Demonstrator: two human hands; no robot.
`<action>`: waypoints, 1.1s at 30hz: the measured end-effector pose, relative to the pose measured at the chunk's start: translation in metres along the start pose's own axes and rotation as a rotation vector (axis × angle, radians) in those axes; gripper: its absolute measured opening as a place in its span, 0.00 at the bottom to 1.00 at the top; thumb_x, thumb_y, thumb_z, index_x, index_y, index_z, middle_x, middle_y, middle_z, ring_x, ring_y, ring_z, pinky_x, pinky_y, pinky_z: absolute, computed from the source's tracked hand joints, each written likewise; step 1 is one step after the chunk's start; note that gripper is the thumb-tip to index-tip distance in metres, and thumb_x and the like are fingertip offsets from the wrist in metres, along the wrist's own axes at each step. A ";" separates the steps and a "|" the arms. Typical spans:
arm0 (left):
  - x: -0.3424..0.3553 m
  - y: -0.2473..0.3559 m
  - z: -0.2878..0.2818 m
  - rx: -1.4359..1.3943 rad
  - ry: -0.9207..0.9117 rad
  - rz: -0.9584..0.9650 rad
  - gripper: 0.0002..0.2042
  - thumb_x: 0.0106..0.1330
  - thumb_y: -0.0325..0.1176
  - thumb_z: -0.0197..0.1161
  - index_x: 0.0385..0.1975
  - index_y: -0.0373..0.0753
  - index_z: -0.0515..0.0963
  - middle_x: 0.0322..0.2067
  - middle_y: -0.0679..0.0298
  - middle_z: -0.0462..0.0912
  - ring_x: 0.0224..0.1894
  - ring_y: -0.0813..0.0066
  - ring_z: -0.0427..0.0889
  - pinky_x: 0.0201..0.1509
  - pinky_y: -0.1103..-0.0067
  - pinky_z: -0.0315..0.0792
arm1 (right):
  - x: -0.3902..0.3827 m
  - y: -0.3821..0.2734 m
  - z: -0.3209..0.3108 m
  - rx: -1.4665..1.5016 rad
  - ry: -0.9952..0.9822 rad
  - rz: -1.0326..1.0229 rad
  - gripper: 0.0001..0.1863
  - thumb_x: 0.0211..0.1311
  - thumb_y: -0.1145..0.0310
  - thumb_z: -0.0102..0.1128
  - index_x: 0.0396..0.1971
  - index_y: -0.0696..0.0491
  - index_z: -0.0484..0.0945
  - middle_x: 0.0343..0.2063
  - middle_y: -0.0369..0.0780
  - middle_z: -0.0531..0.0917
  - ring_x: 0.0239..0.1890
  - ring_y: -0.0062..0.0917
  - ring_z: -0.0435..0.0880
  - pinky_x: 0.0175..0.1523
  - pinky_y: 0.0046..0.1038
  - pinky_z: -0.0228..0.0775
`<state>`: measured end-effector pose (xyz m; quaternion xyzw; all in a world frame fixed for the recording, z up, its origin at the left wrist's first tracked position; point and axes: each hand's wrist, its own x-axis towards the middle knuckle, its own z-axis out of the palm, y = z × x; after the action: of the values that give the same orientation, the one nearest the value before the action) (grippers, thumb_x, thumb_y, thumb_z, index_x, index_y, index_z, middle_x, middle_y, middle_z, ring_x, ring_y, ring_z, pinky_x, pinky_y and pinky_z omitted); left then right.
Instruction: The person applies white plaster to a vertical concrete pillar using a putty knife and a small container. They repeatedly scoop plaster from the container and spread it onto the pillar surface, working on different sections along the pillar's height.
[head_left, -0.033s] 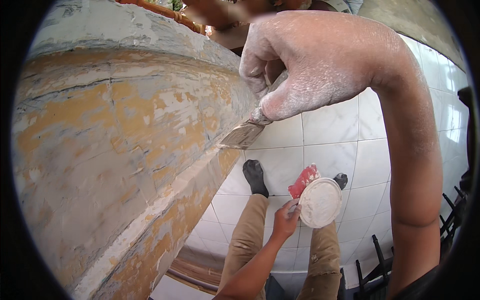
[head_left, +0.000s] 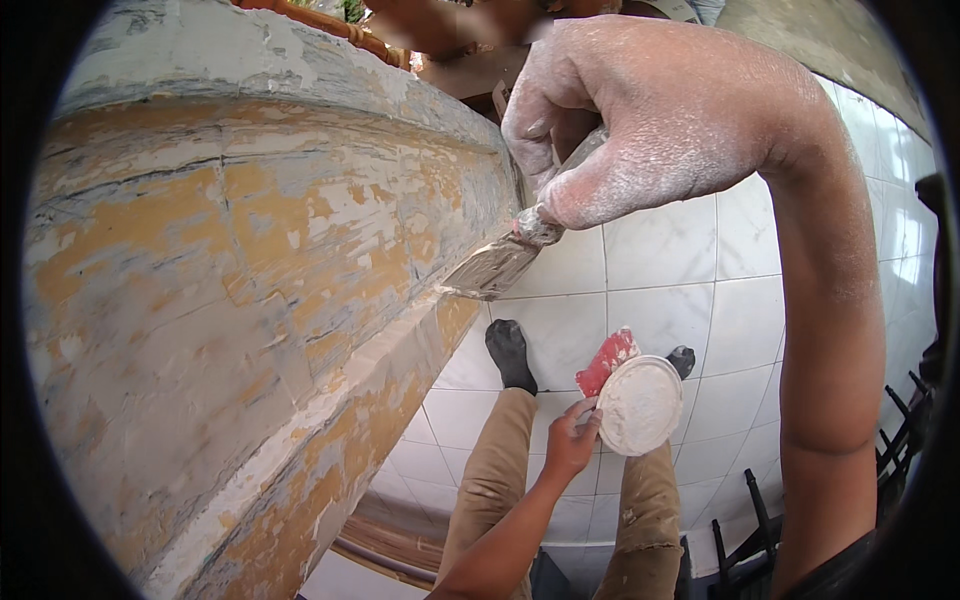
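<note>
We are holding a putty knife [head_left: 500, 262] in our right hand [head_left: 640, 120], the grip wrapped fully around its handle, with white filler dust coating the fingers. The blade is pressing its loaded face against the edge of the curved, flaking wall [head_left: 250, 300], at about 9 o'clock from the hand. Our left hand [head_left: 570, 440] is hanging low at 6 o'clock, its grip pinched shut on a red scraper [head_left: 607, 362] carrying a round pat of white filler [head_left: 640, 405]. Both are hovering over the white tiled floor [head_left: 650, 280], between our 2 dark shoes [head_left: 508, 352].

In our judgement, the pass is best done by keeping the blade at a shallow angle, drawing it steadily along the ridge with even pressure so filler is packing the cracks rather than smearing. We are advising keeping the supply level, as the pat could slide off.
</note>
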<state>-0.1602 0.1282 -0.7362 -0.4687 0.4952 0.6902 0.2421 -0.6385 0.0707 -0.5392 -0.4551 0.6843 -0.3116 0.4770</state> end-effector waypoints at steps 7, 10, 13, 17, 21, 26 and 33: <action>0.000 0.003 0.002 -0.013 0.008 0.004 0.19 0.80 0.32 0.65 0.62 0.25 0.78 0.52 0.57 0.86 0.49 0.71 0.88 0.50 0.74 0.87 | -0.058 0.055 0.061 0.030 0.419 0.268 0.11 0.62 0.68 0.75 0.32 0.61 0.85 0.24 0.37 0.82 0.31 0.20 0.81 0.43 0.27 0.78; -0.001 0.003 0.001 0.002 0.014 -0.003 0.18 0.79 0.32 0.65 0.61 0.25 0.78 0.53 0.56 0.85 0.48 0.71 0.89 0.49 0.74 0.87 | -0.073 0.057 0.130 0.248 0.639 0.343 0.08 0.64 0.72 0.72 0.37 0.60 0.84 0.25 0.38 0.82 0.28 0.19 0.77 0.37 0.28 0.72; -0.001 0.001 0.000 0.049 0.011 0.039 0.17 0.79 0.33 0.65 0.61 0.28 0.79 0.52 0.55 0.86 0.45 0.73 0.89 0.47 0.76 0.85 | -0.069 0.047 0.210 0.407 0.882 0.310 0.10 0.67 0.76 0.68 0.44 0.61 0.80 0.26 0.38 0.81 0.27 0.20 0.76 0.36 0.27 0.73; 0.000 -0.011 -0.002 0.114 0.019 0.115 0.17 0.79 0.34 0.65 0.60 0.29 0.80 0.52 0.55 0.87 0.44 0.74 0.88 0.47 0.77 0.84 | -0.050 0.023 0.302 0.479 1.060 0.277 0.10 0.71 0.77 0.65 0.49 0.61 0.78 0.37 0.43 0.82 0.36 0.23 0.81 0.42 0.28 0.75; -0.001 -0.025 -0.004 0.142 0.031 0.130 0.17 0.79 0.34 0.65 0.60 0.29 0.80 0.52 0.55 0.86 0.45 0.74 0.88 0.48 0.77 0.83 | -0.025 0.008 0.350 0.678 1.128 0.310 0.11 0.72 0.77 0.64 0.51 0.61 0.77 0.42 0.46 0.81 0.39 0.28 0.83 0.45 0.28 0.76; 0.000 -0.032 -0.007 0.141 0.034 0.127 0.17 0.79 0.34 0.65 0.60 0.29 0.80 0.52 0.55 0.86 0.46 0.74 0.87 0.49 0.77 0.83 | -0.012 0.020 0.354 0.678 1.160 0.254 0.12 0.72 0.78 0.65 0.52 0.62 0.76 0.42 0.46 0.82 0.39 0.28 0.84 0.45 0.28 0.77; 0.002 -0.031 -0.006 0.118 0.030 0.098 0.17 0.79 0.34 0.65 0.59 0.29 0.80 0.51 0.56 0.86 0.47 0.74 0.87 0.51 0.77 0.82 | -0.012 0.032 0.347 0.711 1.119 0.214 0.11 0.70 0.79 0.66 0.48 0.61 0.78 0.41 0.46 0.82 0.39 0.28 0.84 0.44 0.27 0.77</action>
<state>-0.1341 0.1343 -0.7526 -0.4393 0.5609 0.6637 0.2280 -0.3226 0.0971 -0.6833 0.0301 0.7253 -0.6581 0.1998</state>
